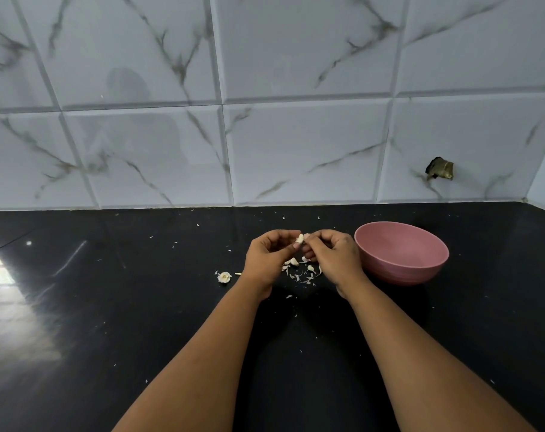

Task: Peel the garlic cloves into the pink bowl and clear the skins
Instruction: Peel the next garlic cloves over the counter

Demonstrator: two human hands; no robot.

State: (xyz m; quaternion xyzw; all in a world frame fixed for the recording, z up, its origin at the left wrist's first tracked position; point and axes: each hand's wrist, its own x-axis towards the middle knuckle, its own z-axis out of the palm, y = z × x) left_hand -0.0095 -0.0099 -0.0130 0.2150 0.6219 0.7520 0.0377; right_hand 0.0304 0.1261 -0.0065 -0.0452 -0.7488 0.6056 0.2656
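Two bare forearms reached in from the near edge of the black table, over a glossy surface dotted with tiny pale flecks. Beyond them, toward the middle of the table, both hands met above the surface. The left hand had its fingers curled inward, thumb and fingertips pinching a pale garlic clove. The right hand was curled in the same way, its fingertips pinching the same clove from the other side, so that the two hands touched at the clove. Whether the clove was already bare could not be told.

Directly under the hands, partly hidden by them, lay a loose heap of garlic skins, with a few stray scraps lying nearer the front. Just left of the left wrist sat a small round garlic root end with a thin sliver beside it.

Just right of the right hand stood the pink bowl, upright on the table and close to the hand's knuckles. The part of its inside that showed was plain pink, and no cloves could be made out in it.

Farther back, more flecks of skin were scattered toward the far edge of the table. There the white marbled wall tiles rose, and a small dark fitting stuck out of the wall above the far right corner.
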